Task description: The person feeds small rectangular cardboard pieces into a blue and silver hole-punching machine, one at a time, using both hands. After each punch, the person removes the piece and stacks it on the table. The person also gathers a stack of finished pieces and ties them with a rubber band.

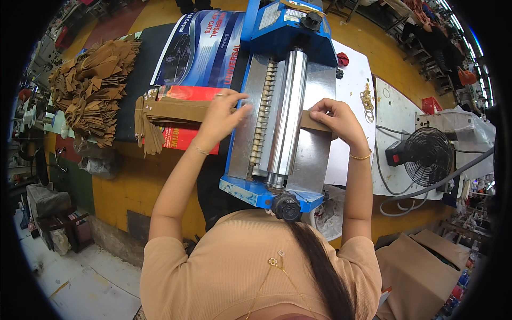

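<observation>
A blue roller machine (266,196) stands before me, with a shiny metal roller (290,112) along its middle and a ringed shaft (262,117) left of it. My right hand (341,121) pinches a flat brown strip (313,124) at the roller's right side. The strip's other end is hidden by the roller. My left hand (226,114) is over the machine's left metal plate, fingers bent and apart, with nothing visible in them. Just left of it lies a stack of long brown strips (176,110), with more brown strips (149,130) bunched at its end.
A large heap of brown cut pieces (96,85) lies on the left of the table. Printed sheets (200,50) in blue and red lie beside the machine. To the right are a gold chain (367,101), a black fan (426,154) and a thick grey cable (448,184).
</observation>
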Demonstrator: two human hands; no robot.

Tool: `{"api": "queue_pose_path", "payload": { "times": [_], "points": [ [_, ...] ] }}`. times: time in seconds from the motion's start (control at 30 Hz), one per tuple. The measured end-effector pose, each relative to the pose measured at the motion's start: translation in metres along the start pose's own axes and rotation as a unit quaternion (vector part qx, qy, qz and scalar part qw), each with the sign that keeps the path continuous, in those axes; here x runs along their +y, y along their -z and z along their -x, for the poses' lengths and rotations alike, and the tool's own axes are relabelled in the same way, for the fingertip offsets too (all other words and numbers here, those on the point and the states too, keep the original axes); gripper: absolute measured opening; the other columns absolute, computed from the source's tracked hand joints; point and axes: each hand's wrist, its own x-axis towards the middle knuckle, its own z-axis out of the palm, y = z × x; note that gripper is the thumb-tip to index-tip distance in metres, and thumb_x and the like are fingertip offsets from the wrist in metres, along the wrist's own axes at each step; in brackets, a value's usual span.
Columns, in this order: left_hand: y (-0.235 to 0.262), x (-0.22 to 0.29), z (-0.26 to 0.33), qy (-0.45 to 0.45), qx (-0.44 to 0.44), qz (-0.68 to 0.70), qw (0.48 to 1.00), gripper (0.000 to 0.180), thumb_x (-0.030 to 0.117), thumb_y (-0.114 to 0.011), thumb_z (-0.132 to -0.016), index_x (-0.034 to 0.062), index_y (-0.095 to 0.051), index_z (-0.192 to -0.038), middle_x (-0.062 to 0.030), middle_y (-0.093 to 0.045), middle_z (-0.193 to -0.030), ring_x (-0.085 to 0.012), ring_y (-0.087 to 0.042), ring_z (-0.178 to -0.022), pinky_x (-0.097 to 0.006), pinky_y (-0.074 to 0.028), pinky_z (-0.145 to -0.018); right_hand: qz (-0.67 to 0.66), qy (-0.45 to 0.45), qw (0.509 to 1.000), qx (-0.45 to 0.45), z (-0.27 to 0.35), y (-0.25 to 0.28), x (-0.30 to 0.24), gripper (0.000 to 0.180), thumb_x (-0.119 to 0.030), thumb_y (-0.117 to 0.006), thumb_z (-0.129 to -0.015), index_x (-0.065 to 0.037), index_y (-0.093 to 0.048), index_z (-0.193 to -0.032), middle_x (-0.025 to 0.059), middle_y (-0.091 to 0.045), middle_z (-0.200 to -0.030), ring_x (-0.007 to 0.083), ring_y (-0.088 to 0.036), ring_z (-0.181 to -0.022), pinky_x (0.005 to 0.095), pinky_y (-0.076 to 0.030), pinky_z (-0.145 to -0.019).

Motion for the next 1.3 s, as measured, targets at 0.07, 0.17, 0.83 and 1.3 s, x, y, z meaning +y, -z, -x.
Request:
{"api": "queue_pose_path", "payload": {
  "times": [0.07, 0.17, 0.83, 1.3],
  "points": [
    [-0.014, 0.011, -0.006, -0.029, -0.049, -0.018, 0.998, 0.035, 0.028, -0.067, -0.088, 0.0058, -0.065, -0.115, -0.0151, -0.057, -0.108, -0.0305, -0.052, -0.107, -0.039, -0.043, -0.094, 0.025, 0.019, 0.999, -0.008, 0.002, 0.004, -0.001, 0.018, -0.018, -0.072, -0.084, -0.002, -0.070, -0.092, 0.0022, -0.066, -0.077, 0.0077, -0.057, -0.070, 0.0233, -0.048, -0.065],
    [-0.022, 0.021, -0.010, -0.064, -0.093, -0.062, 0.992, 0.038, 0.030, -0.066, -0.089, 0.0063, -0.062, -0.118, -0.0143, -0.056, -0.109, -0.0308, -0.048, -0.110, -0.041, -0.041, -0.097, 0.048, 0.023, 0.999, -0.003, 0.009, 0.013, 0.008, 0.019, -0.015, -0.074, -0.084, -0.001, -0.068, -0.095, 0.0007, -0.065, -0.078, 0.0063, -0.055, -0.071, 0.0212, -0.046, -0.065],
    [0.024, -0.007, -0.013, 0.129, -0.142, 0.099, 0.976, 0.017, 0.012, -0.075, -0.078, -0.0007, -0.065, -0.083, -0.0003, -0.059, -0.071, -0.0076, -0.054, -0.065, -0.025, -0.044, -0.059, 0.298, -0.055, 0.916, 0.262, 0.037, 0.003, 0.182, 0.028, -0.021, -0.068, -0.085, -0.010, -0.069, -0.111, 0.0075, -0.062, -0.113, 0.0241, -0.060, -0.099, 0.0380, -0.047, -0.082],
    [0.111, 0.043, 0.016, 0.217, 0.001, 0.205, 0.954, 0.023, 0.003, -0.072, -0.083, 0.0005, -0.059, -0.102, -0.0050, -0.066, -0.084, -0.0097, -0.065, -0.067, -0.019, -0.051, -0.058, 0.377, 0.033, 0.846, 0.377, 0.037, -0.028, 0.178, 0.021, -0.017, -0.067, -0.085, -0.008, -0.070, -0.104, 0.0064, -0.069, -0.100, 0.0248, -0.064, -0.092, 0.0391, -0.043, -0.089]
  ]
}}
